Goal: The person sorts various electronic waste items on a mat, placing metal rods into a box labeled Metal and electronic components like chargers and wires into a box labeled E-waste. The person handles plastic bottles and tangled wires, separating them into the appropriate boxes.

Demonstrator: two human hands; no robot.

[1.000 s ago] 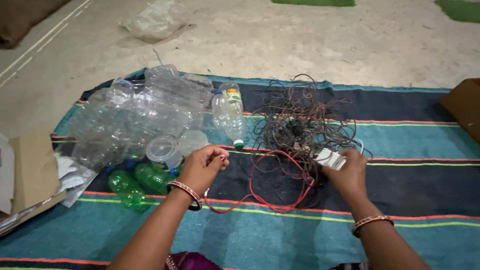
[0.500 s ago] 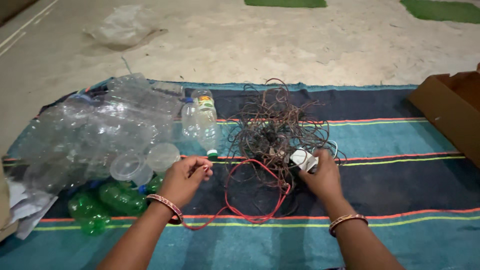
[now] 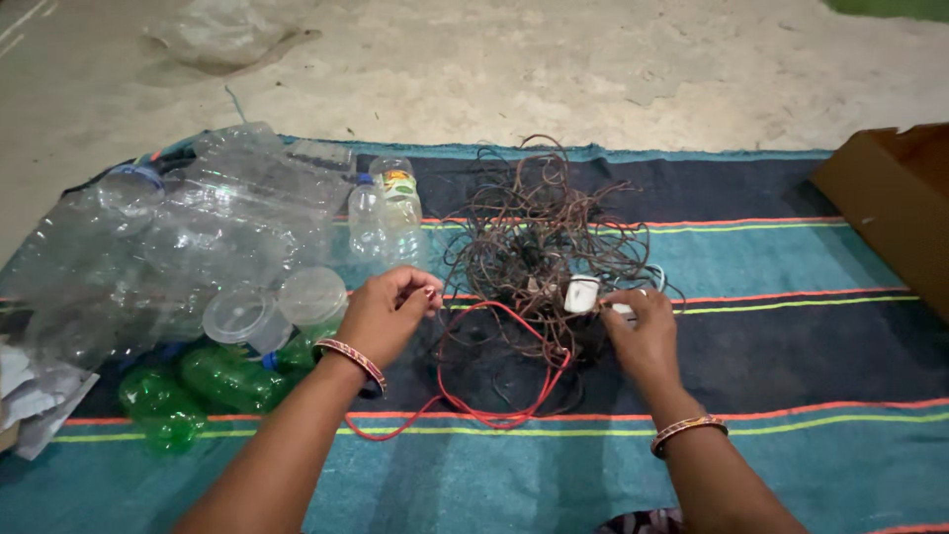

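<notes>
A loose tangle of thin brown wires is heaped mid-mat, a red wire looping out below it. A small white plug block at its lower edge is pinched by the right hand. The red wire is gripped between the left hand's closed fingertips. Clear plastic bottles are piled on the striped mat to the left; a cardboard box stands right.

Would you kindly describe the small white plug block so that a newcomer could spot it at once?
Start at the striped mat and find the brown wire tangle at its middle. At the tangle's near edge, the right hand holds the white plug block. It is the only solid white piece among thin brown and red wires.
</notes>
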